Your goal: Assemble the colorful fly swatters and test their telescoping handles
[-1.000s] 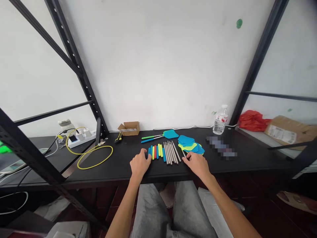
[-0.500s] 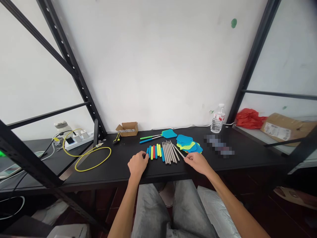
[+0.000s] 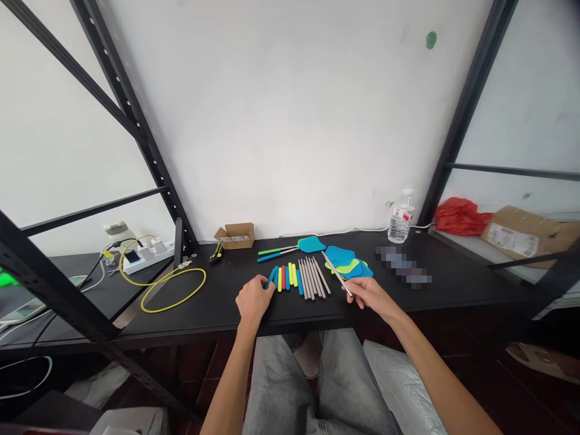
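Note:
My right hand [image 3: 369, 294] pinches a silvery metal rod [image 3: 336, 273] near its lower end, and the rod slants up to the left. A blue handle [image 3: 270, 277] is in the fingers of my left hand [image 3: 254, 300], tilted at the left end of a row of blue, yellow and red handles [image 3: 283, 278]. Between the hands lie several metal rods [image 3: 312, 281] side by side. Beyond my right hand is a pile of blue and yellow fly swatter heads [image 3: 339, 255]. Fly swatters [image 3: 312, 243] with green and blue handles lie farther back.
A small open cardboard box [image 3: 236, 237] stands by the wall. On the left are a looped yellow cable [image 3: 202, 287] and a power strip [image 3: 151, 257]. A water bottle [image 3: 401, 219] stands at the back right. Black metal posts [image 3: 149, 151] flank the table [image 3: 194, 314].
My right hand has lifted the rod off the table beside the other rods and moved it slightly right. My left hand has tilted the blue handle up from the row.

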{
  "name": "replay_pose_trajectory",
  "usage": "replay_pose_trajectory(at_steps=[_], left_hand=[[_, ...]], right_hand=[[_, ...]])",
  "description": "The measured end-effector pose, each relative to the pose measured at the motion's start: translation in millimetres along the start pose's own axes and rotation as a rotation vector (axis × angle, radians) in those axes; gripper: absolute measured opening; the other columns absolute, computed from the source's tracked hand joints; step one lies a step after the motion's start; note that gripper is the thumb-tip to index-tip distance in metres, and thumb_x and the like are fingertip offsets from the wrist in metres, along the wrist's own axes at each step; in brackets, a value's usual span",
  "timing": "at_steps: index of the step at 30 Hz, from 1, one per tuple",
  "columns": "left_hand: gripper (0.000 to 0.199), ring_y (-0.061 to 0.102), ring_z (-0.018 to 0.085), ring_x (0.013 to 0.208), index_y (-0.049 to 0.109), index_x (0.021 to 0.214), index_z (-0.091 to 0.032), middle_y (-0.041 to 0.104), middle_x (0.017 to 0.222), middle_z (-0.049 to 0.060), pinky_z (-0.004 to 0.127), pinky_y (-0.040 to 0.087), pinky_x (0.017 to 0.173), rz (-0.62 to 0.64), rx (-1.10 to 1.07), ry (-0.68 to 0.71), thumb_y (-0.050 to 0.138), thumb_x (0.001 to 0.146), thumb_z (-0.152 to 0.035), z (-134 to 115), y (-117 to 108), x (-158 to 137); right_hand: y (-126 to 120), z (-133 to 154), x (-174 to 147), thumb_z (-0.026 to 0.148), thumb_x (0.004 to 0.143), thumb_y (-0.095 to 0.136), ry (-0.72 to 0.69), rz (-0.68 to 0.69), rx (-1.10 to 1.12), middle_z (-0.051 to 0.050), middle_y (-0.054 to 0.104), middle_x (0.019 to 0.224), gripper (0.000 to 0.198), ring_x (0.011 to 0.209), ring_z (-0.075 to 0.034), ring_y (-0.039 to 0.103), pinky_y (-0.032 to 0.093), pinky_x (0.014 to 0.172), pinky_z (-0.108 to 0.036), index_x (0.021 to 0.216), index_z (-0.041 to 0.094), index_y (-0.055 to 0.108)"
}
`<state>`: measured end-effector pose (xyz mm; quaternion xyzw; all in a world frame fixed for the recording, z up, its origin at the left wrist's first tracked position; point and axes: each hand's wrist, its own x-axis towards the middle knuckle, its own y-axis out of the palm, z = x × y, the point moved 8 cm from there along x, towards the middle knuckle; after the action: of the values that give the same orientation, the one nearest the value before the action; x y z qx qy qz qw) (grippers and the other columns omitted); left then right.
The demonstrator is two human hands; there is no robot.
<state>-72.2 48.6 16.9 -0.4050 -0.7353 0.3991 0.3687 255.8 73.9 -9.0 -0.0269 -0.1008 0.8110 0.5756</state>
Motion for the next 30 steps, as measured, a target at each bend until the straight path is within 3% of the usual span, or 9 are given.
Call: replay_pose_trajectory(at_steps=[5, 9, 12, 14, 17, 21, 24, 27, 30], left_hand=[[0.028, 0.065, 0.028, 0.087, 0.068, 0.096, -0.027, 0.071, 0.096, 0.007, 0.030, 0.041, 0.065, 0.013, 0.011, 0.023, 0.051, 0.085, -0.046, -3, -1, -1], [0.025, 0.064, 0.024, 0.084, 0.067, 0.095, -0.026, 0.069, 0.093, 0.004, 0.027, 0.039, 0.062, -0.061, -0.074, 0.036, 0.050, 0.087, -0.043, -1, -10, -6], [0.024, 0.062, 0.019, 0.079, 0.065, 0.094, -0.024, 0.066, 0.089, 0.003, 0.025, 0.039, 0.062, -0.147, -0.166, 0.147, 0.048, 0.088, -0.040, -10, -20, -13], [0.024, 0.061, 0.018, 0.076, 0.065, 0.096, -0.023, 0.066, 0.088, 0.003, 0.024, 0.040, 0.063, -0.168, -0.226, 0.270, 0.048, 0.089, -0.039, -24, -23, -20], [0.024, 0.061, 0.018, 0.079, 0.064, 0.100, -0.024, 0.066, 0.087, 0.003, 0.024, 0.041, 0.064, -0.128, -0.259, 0.411, 0.048, 0.089, -0.039, -49, -20, -31], [0.018, 0.060, 0.018, 0.082, 0.064, 0.097, -0.025, 0.065, 0.087, 0.002, 0.025, 0.043, 0.069, -0.043, -0.280, 0.494, 0.052, 0.086, -0.034, -76, -6, -41], [0.014, 0.059, 0.018, 0.082, 0.065, 0.091, -0.024, 0.066, 0.088, 0.002, 0.025, 0.043, 0.069, 0.024, -0.357, 0.538, 0.056, 0.083, -0.032, -82, 3, -41], [0.016, 0.058, 0.017, 0.076, 0.066, 0.090, -0.023, 0.067, 0.089, 0.002, 0.025, 0.042, 0.065, 0.102, -0.497, 0.527, 0.058, 0.083, -0.035, -78, 7, -38], [0.025, 0.057, 0.015, 0.069, 0.066, 0.092, -0.020, 0.067, 0.087, 0.003, 0.024, 0.042, 0.060, 0.204, -0.650, 0.490, 0.061, 0.083, -0.042, -75, 11, -36]], right_hand=[[-3, -1, 0, 0.055, 0.080, 0.063, 0.027, -0.007, 0.086, -0.009, 0.072, 0.076, 0.042, 0.045, -0.009, 0.051, 0.024, 0.042, -0.023, 0.089, 0.014, 0.065], [-5, 1, 0, 0.051, 0.077, 0.067, 0.001, -0.019, 0.126, -0.010, 0.074, 0.089, 0.039, 0.052, -0.012, 0.057, 0.028, 0.044, -0.023, 0.094, 0.016, 0.061], [-6, 5, -1, 0.049, 0.078, 0.067, -0.042, -0.050, 0.157, -0.008, 0.071, 0.088, 0.035, 0.058, -0.012, 0.058, 0.030, 0.046, -0.022, 0.091, 0.018, 0.061], [-8, 7, -2, 0.050, 0.079, 0.066, -0.070, -0.078, 0.166, -0.003, 0.064, 0.074, 0.033, 0.056, -0.011, 0.052, 0.030, 0.047, -0.023, 0.087, 0.018, 0.061], [-10, 9, -3, 0.052, 0.080, 0.066, -0.100, -0.116, 0.168, 0.004, 0.047, 0.059, 0.035, 0.051, -0.009, 0.039, 0.027, 0.046, -0.023, 0.086, 0.018, 0.062], [-15, 9, -3, 0.052, 0.076, 0.070, -0.144, -0.160, 0.218, 0.005, 0.045, 0.061, 0.035, 0.049, -0.008, 0.034, 0.026, 0.045, -0.024, 0.086, 0.019, 0.061], [-21, 7, -2, 0.047, 0.075, 0.073, -0.160, -0.216, 0.300, 0.007, 0.042, 0.057, 0.033, 0.048, -0.009, 0.035, 0.028, 0.046, -0.024, 0.086, 0.021, 0.058], [-26, 4, -1, 0.043, 0.072, 0.077, -0.153, -0.257, 0.389, 0.007, 0.046, 0.057, 0.034, 0.049, -0.009, 0.040, 0.031, 0.047, -0.023, 0.087, 0.022, 0.056], [-28, 3, -1, 0.045, 0.074, 0.074, -0.116, -0.272, 0.431, 0.000, 0.060, 0.069, 0.031, 0.055, -0.012, 0.051, 0.035, 0.048, -0.023, 0.088, 0.020, 0.060]])
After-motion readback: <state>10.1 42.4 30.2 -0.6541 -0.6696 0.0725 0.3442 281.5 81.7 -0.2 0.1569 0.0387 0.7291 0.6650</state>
